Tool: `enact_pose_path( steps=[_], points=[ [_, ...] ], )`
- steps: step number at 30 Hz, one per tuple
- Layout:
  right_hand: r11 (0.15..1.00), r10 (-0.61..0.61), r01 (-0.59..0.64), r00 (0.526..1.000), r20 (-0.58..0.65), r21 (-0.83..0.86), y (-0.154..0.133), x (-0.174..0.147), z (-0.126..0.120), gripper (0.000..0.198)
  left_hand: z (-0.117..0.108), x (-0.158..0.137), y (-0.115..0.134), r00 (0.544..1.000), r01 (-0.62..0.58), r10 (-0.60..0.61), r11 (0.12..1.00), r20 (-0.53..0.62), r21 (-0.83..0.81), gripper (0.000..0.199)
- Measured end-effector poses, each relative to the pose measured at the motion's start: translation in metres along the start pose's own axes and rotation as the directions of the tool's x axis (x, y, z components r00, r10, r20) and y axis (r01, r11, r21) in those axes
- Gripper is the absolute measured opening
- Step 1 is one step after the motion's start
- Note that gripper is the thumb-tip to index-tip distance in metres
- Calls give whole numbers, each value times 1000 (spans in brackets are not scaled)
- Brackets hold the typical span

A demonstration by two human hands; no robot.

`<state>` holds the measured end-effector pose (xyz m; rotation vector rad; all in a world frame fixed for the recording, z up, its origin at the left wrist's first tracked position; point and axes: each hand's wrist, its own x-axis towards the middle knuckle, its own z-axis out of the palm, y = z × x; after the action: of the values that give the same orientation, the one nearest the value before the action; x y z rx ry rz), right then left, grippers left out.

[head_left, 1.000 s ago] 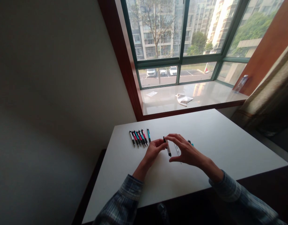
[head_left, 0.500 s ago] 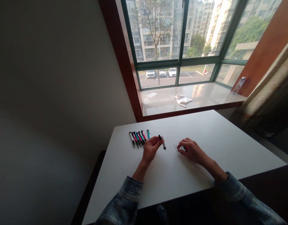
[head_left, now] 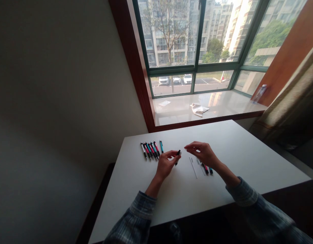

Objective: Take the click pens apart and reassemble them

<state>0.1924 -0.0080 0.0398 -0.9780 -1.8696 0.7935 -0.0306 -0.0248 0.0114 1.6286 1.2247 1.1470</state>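
Between the thumb and fingers of my left hand (head_left: pixel 166 166) is a pen (head_left: pixel 179 153) with black ends, held tilted above the table. My right hand (head_left: pixel 202 151) hovers just to its right, thumb and fingertips pinched together. A tiny pale bit shows at those fingertips, too small to name. Below the right hand lie thin white pen refills (head_left: pixel 193 168), and beside them a red-and-black pen piece (head_left: pixel 205 168) and a blue-and-black one (head_left: pixel 211 170), partly covered by the hand. Left of my left hand, several pens (head_left: pixel 149 150) in white, red and blue lie in a row.
One blue pen (head_left: pixel 161 146) lies a little apart from the row. The white table (head_left: pixel 181 203) meets a window sill (head_left: pixel 174 115) bearing a crumpled cloth (head_left: pixel 199 109), a paper (head_left: pixel 164 103) and a clear bottle (head_left: pixel 259 94). A wall (head_left: pixel 70 101) stands at left.
My right hand has risen from the table and moved left, up to the pen, uncovering the refills and pen pieces. My left hand has turned the pen to slant the other way.
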Motion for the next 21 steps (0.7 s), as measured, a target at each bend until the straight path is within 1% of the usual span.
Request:
enact_pose_path(
  steps=[3,5,8,11,13,15,17,18,21],
  points=[
    [997,-61,62,998,24,-36,-5,7,3,24,-1,0,0,1000,-14,13,1000,18,13,23],
    [991,-90,95,994,59,-92,-6,10,6,22,-1,-1,1,1000,-15,15,1000,26,21,24],
    [976,-113,133,986,121,-170,-8,13,9,20,-2,-2,2,1000,-8,7,1000,29,24,26],
    [971,-115,146,980,161,-191,-10,13,8,21,-2,-2,4,999,-3,2,1000,32,20,27],
    [968,-102,128,986,130,-215,-10,9,6,21,-1,-1,4,1000,-1,0,1000,23,14,26],
    [948,-77,87,996,44,-307,-7,2,3,17,-2,0,2,1000,2,-2,1000,-9,-2,24],
    [891,-41,17,998,-43,-454,-1,-12,3,15,-2,1,0,999,-1,-1,999,-52,-32,23],
    [851,-19,-19,998,-66,-526,3,-20,4,16,-3,2,-1,997,-3,-1,999,-72,-51,24],
    [749,55,-85,996,-66,-657,16,-46,15,18,-4,3,-6,993,-12,0,995,-121,-97,27]
  ],
)
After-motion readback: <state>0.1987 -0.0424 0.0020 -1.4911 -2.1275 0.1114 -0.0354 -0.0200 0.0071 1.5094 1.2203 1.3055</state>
